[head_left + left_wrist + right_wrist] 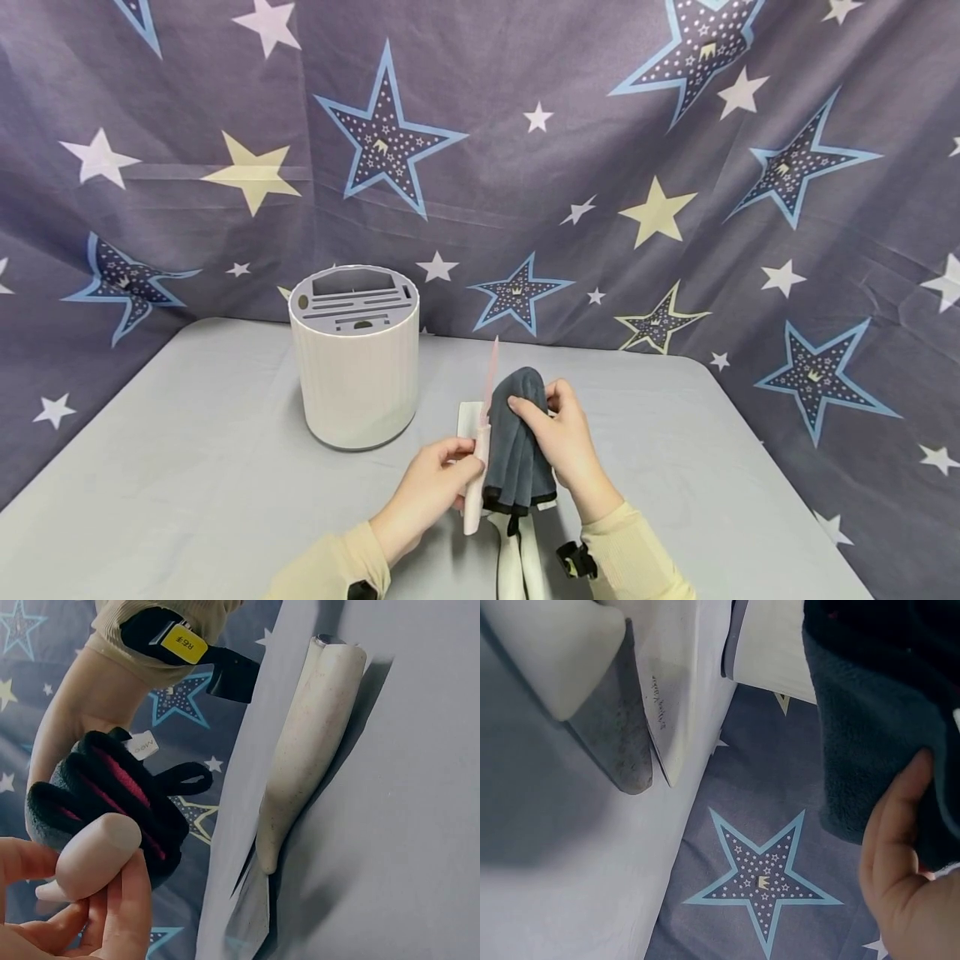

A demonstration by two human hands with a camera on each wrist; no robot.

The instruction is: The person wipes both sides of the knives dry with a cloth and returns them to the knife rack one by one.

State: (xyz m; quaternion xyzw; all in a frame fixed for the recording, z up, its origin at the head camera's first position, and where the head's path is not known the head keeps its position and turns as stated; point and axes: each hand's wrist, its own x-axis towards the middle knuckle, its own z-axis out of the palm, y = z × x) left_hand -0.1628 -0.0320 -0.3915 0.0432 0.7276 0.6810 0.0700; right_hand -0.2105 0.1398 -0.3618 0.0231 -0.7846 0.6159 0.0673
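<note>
Star-patterned purple-gray fabric (pixel 487 208) is hung behind a pale desk (pixel 187 483). Toward the left, a round white holder (pixel 355 383) with a slotted top is placed; no handle is seen in its slots. A pink-bladed knife (pixel 483 442) is grasped by the fingers of the left hand (pixel 431 487), above the desk, its tip pointed toward the fabric. A folded dark gray cloth (pixel 517 433) is gripped by the fingers of the right hand (pixel 558 433), just beside the blade; whether they touch cannot be told. Below, two pale-handled tools (pixel 530 550) lie on the desk, held by neither hand. Work with knife and cloth is judged unfinished: both are in hand, neither is set down, and the two tools are left unhandled.
</note>
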